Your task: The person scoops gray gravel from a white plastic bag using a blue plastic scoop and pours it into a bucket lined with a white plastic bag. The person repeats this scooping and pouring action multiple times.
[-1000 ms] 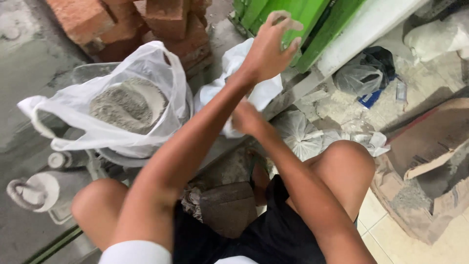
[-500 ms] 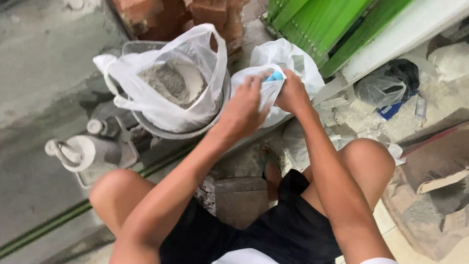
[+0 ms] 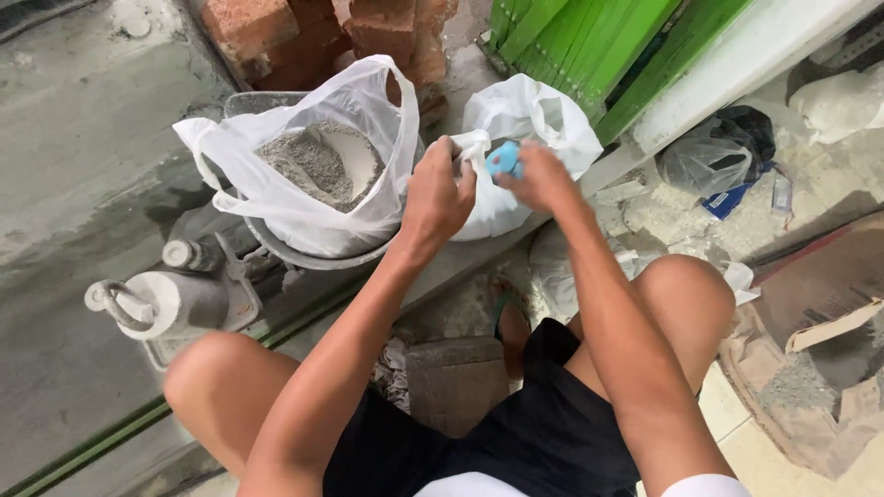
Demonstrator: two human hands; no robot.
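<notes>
I squat over two white plastic bags. My left hand (image 3: 437,195) is closed on the bunched top of the right-hand white bag (image 3: 539,124), pinching its neck. My right hand (image 3: 539,179) is against the same neck and holds a small blue piece (image 3: 503,158) there; what it is I cannot tell. To the left, an open white bag (image 3: 276,193) of grey powder (image 3: 304,161) sits in a metal basin (image 3: 290,253).
Red bricks (image 3: 318,32) are stacked behind the bags. A green slatted frame (image 3: 589,46) leans at the back right. A dusty scale with a ring handle (image 3: 157,299) lies at the left. Torn paper sacks with grey powder (image 3: 810,368) and tied clear bags (image 3: 704,156) lie at the right.
A second ago my left hand was raised high and open; it has come down onto the right-hand bag's neck. The blue piece now shows more between my hands.
</notes>
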